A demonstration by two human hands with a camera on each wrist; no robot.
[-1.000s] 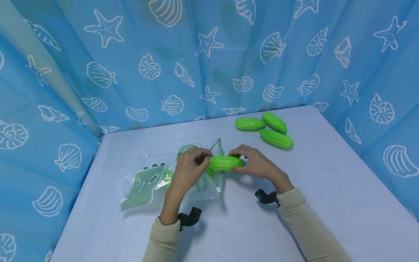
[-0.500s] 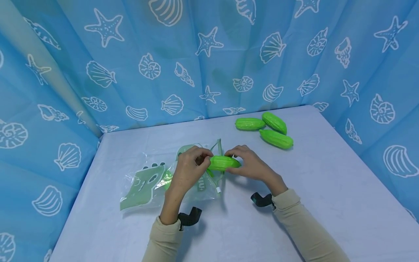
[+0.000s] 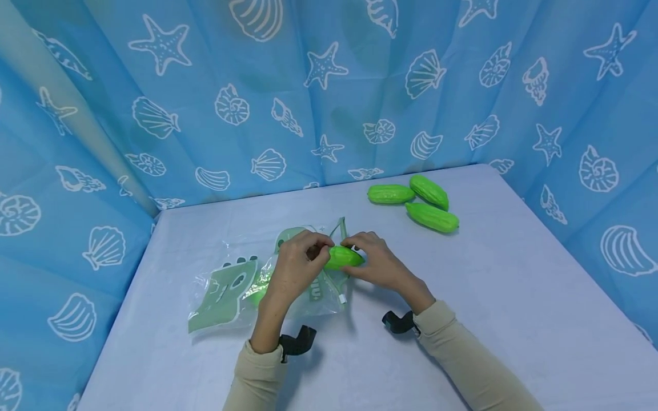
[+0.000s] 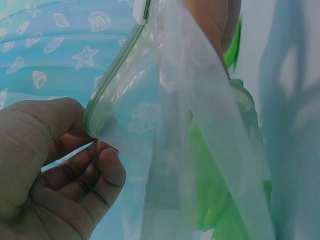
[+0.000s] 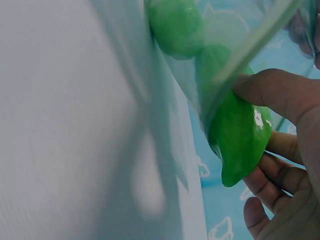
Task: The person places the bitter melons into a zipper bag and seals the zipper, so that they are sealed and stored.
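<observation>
A clear zip bag [image 3: 221, 299] printed with a green cartoon animal lies on the table, its mouth facing right. My left hand [image 3: 295, 265] pinches the green zip edge [image 4: 115, 75] between thumb and fingers, lifting that side of the mouth. In my right hand [image 3: 379, 262], thumb and fingers grip a bright green, ridged bitter melon [image 3: 343, 258] by its outer end. Its far part is inside the bag mouth; the pointed tip [image 5: 235, 170] sticks out. Deeper in the bag, another green bitter melon [image 5: 177, 30] shows through the film. The white slider [image 3: 342, 298] hangs at the mouth's near end.
Three more bitter melons lie in a cluster toward the back right: one at the left [image 3: 390, 194], one behind [image 3: 429, 191] and one in front [image 3: 432, 218]. A blue shell-patterned curtain [image 3: 319, 103] surrounds the white-covered table [image 3: 488, 297].
My right hand has moved left, pushing the bitter melon further into the bag mouth, so less of it shows outside. The left hand has stayed in place on the zip edge.
</observation>
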